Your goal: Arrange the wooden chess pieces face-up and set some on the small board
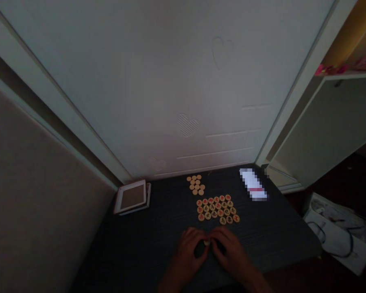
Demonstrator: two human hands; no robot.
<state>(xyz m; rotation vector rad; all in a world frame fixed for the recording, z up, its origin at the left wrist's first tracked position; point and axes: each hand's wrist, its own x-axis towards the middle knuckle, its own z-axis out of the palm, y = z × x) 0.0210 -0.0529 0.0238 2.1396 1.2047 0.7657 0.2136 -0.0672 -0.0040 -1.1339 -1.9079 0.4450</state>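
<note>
Hands on one piece
Our left hand (190, 247) and right hand (228, 246) meet, fingers curled, at a small round tan wooden disc (206, 242); can't tell which grips it.

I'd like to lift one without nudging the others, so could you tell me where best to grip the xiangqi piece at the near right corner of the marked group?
Probably pinch the corner xiangqi piece by its rim, coming from above on the right. It is a flat disc, face up on the table; neighbours crowd its left side, while its right and near edges look free.
</note>
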